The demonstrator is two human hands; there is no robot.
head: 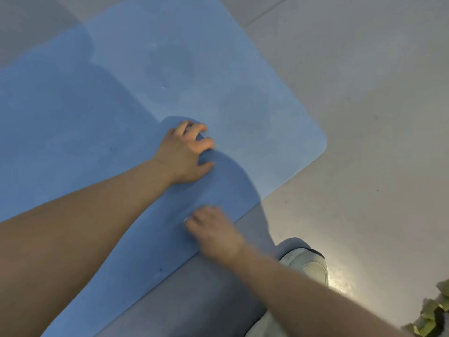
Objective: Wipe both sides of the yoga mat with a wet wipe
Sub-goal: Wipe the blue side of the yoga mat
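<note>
The blue yoga mat [150, 69] lies flat on the grey floor, its rounded corner at the right. My left hand [185, 154] presses on the mat near its middle, fingers arched and spread, holding nothing I can make out. My right hand [215, 231] is blurred at the mat's near edge, fingers curled down onto the surface. A small pale scrap, the wet wipe [186, 219], shows at its fingertips; the hand hides the rest of the wipe.
My knee in grey trousers [194, 300] is beside the mat's near edge, with a pale shoe [308, 262] to its right. Green leaves [432, 312] show at the bottom right corner. Grey tiled floor [352, 81] surrounds the mat.
</note>
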